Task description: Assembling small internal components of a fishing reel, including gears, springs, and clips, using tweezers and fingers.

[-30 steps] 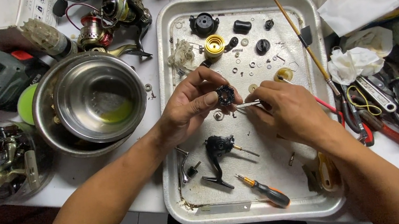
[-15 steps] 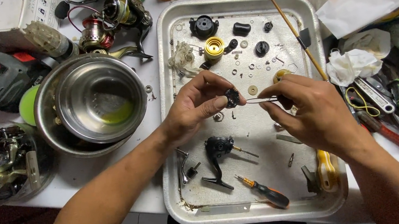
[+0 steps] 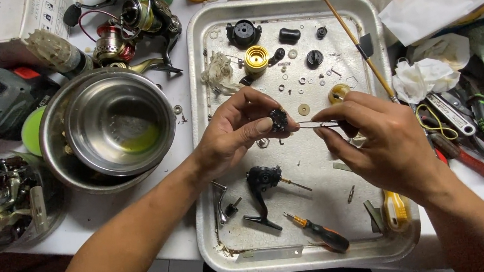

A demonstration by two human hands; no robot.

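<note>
2 hands fix a tiny reel part over the tray.
Left hand (image 3: 235, 132) pinches the small black gear (image 3: 278, 120) steady; right hand (image 3: 379, 139), at 3 o'clock, grips thin tweezers (image 3: 315, 124) poking it, above the metal tray (image 3: 211, 159) that catches loose bits.

Two hands work over one metal tray (image 3: 206, 97): the left hand (image 3: 235, 134) and the right hand (image 3: 380, 143). One steel bowl (image 3: 107, 129) sits to the left. One orange-handled screwdriver (image 3: 320, 235) lies near in the tray, and one gold spool (image 3: 257, 59) lies far. Two crumpled white tissues (image 3: 426, 71) lie to the right.
</note>
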